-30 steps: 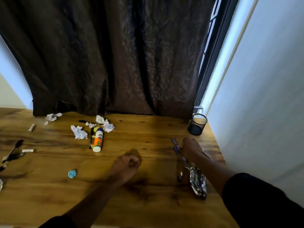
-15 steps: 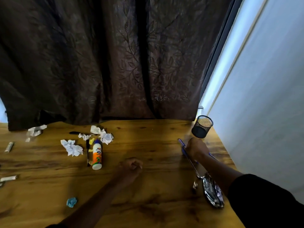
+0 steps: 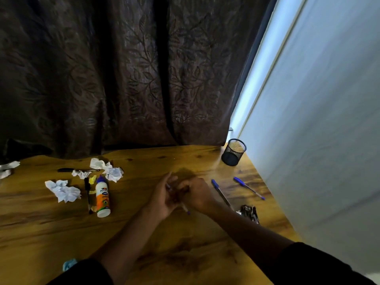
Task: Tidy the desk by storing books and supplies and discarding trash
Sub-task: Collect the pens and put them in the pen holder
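Observation:
My left hand [image 3: 162, 199] and my right hand [image 3: 198, 195] meet over the middle of the wooden desk [image 3: 185, 254]. Between them they hold a thin pen [image 3: 187, 211]; its blue end sticks out below my right hand and its other end crosses my left fingers. Two blue pens lie on the desk to the right, one [image 3: 220, 193] close to my right wrist and one [image 3: 248, 188] nearer the wall. A black mesh pen cup [image 3: 234, 152] stands upright in the far right corner.
A glue bottle [image 3: 102, 199] lies left of my hands beside a black pen [image 3: 87, 194]. Several crumpled papers [image 3: 62, 190] are scattered at the far left. A foil wrapper [image 3: 249, 213] lies by my right forearm. A wall borders the desk's right edge; a curtain hangs behind.
My right hand has come left from the pens near the cup, bringing one pen. My left hand has unclenched and met it. The view has tilted up and right.

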The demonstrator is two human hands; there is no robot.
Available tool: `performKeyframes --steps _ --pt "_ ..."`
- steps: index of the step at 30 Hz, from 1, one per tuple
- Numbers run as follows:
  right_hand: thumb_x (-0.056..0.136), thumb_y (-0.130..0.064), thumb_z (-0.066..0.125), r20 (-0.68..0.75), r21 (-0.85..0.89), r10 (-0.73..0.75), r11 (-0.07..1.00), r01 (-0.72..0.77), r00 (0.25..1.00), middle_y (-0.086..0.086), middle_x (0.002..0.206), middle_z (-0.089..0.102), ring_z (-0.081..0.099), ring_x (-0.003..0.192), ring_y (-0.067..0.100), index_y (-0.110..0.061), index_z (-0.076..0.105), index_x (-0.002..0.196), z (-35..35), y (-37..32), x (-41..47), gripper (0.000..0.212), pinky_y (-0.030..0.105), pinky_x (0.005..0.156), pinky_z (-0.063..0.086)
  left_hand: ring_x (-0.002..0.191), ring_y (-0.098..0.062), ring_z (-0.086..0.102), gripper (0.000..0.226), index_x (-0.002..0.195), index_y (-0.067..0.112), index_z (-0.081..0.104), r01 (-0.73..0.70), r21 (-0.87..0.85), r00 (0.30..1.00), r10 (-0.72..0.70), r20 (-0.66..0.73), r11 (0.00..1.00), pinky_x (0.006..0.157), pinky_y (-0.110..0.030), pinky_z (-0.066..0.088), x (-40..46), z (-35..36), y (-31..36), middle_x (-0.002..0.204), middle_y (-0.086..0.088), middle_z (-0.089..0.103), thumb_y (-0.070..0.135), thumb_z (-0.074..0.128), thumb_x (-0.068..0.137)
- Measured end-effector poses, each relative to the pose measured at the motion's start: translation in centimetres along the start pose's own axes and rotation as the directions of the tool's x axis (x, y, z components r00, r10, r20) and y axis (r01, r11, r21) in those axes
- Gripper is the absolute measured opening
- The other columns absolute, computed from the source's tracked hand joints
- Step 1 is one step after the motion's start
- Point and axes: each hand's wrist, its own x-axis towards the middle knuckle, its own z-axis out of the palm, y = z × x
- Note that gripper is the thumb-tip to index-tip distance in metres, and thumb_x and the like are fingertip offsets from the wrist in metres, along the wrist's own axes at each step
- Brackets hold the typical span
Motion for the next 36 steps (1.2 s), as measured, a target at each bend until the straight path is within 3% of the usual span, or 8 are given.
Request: performKeyframes --steps 3,8,15,21,25,28,31,36 --pt "0.077 -0.026 0.064 -0.051 -0.067 -0.005 0.998 0.001 0.999 -0.006 0.087 0.078 0.073 0.080 0.009 -0.024 0.081 0.087 -1.1 0.3 -0.3 0.020 0.029 0.072 0.058 0.081 -0.026 0.068 0.027 0.111 0.014 0.063 -0.008 -0.046 0.999 0.006 -0.035 0.999 0.072 -0.039 0.055 0.6 -0.6 -0.7 0.089 -0.010 0.072 0.038 0.056 0.101" --pt "0.082 -0.028 0.068 -0.244 -0.333 0.216 0.897 -0.290 0.946 0.005 0.098 0.074 0.070 0.092 0.026 -0.019 0.073 0.095 -4.8 6.3 -0.4 0.017 0.030 0.069 0.052 0.084 -0.031 0.071 0.021 0.101 0.010 0.061 0.023 -0.067 0.998 -0.027 -0.057 0.997 0.077 -0.043 0.055 0.7 -0.5 -1.8 0.088 -0.015 0.076 0.031 0.057 0.102" --pt "0.087 -0.027 0.070 -0.149 -0.514 0.318 0.784 -0.348 0.936 0.008 0.104 0.069 0.069 0.093 0.028 -0.014 0.063 0.102 -6.3 10.8 -0.5 0.021 0.033 0.068 0.051 0.090 -0.033 0.067 0.024 0.094 0.007 0.062 0.053 -0.038 0.994 -0.057 -0.094 0.998 0.082 -0.044 0.052 0.5 1.2 -3.1 0.094 -0.017 0.070 0.031 0.060 0.099" --pt "0.082 -0.027 0.069 -0.170 -0.373 0.260 0.876 -0.306 0.950 0.000 0.088 0.070 0.070 0.080 0.021 -0.020 0.069 0.090 -6.2 10.4 1.1 0.010 0.026 0.057 0.046 0.091 -0.034 0.067 0.027 0.103 0.010 0.058 0.051 0.004 0.990 -0.050 -0.129 0.999 0.082 -0.047 0.053 1.4 2.6 -3.5 0.098 -0.016 0.070 0.036 0.063 0.097" --pt "0.085 -0.027 0.068 -0.116 -0.219 0.109 0.967 -0.133 0.987 -0.005 0.075 0.066 0.057 0.060 0.008 -0.023 0.068 0.078 -6.4 7.5 1.9 0.008 0.021 0.049 0.036 0.093 -0.035 0.066 0.042 0.117 0.009 0.058 0.038 0.019 0.986 -0.034 -0.164 0.999 0.081 -0.046 0.053 2.4 3.8 -3.7 0.101 -0.015 0.068 0.045 0.062 0.096" --pt "0.083 -0.031 0.072 -0.040 -0.197 -0.044 0.980 0.036 0.998 -0.005 0.082 0.076 0.067 0.070 0.011 -0.023 0.080 0.085 -5.8 5.6 1.7 0.011 0.027 0.058 0.047 0.085 -0.033 0.065 0.047 0.114 0.006 0.064 0.018 0.001 0.985 -0.018 -0.170 1.000 0.075 -0.041 0.053 3.1 4.9 -4.1 0.091 -0.014 0.068 0.050 0.056 0.098" --pt "0.087 -0.034 0.065 0.017 -0.170 -0.059 0.984 0.061 0.998 -0.002 0.081 0.075 0.068 0.071 0.014 -0.021 0.080 0.085 -5.0 5.6 1.9 0.021 0.031 0.063 0.053 0.060 -0.027 0.067 0.054 0.091 0.003 0.070 0.027 -0.006 0.994 -0.028 -0.106 1.000 0.056 -0.030 0.054 3.1 6.0 -4.6 0.065 -0.014 0.069 0.051 0.046 0.102" --pt "0.087 -0.033 0.066 -0.147 -0.232 0.020 0.971 -0.055 0.989 0.001 0.095 0.070 0.064 0.088 0.021 -0.020 0.072 0.097 -7.6 9.7 2.1 0.018 0.034 0.068 0.051 0.083 -0.029 0.063 0.050 0.115 0.006 0.063 0.004 -0.032 0.985 -0.009 -0.171 0.999 0.079 -0.040 0.049 3.9 5.9 -4.7 0.090 -0.014 0.068 0.052 0.052 0.099"
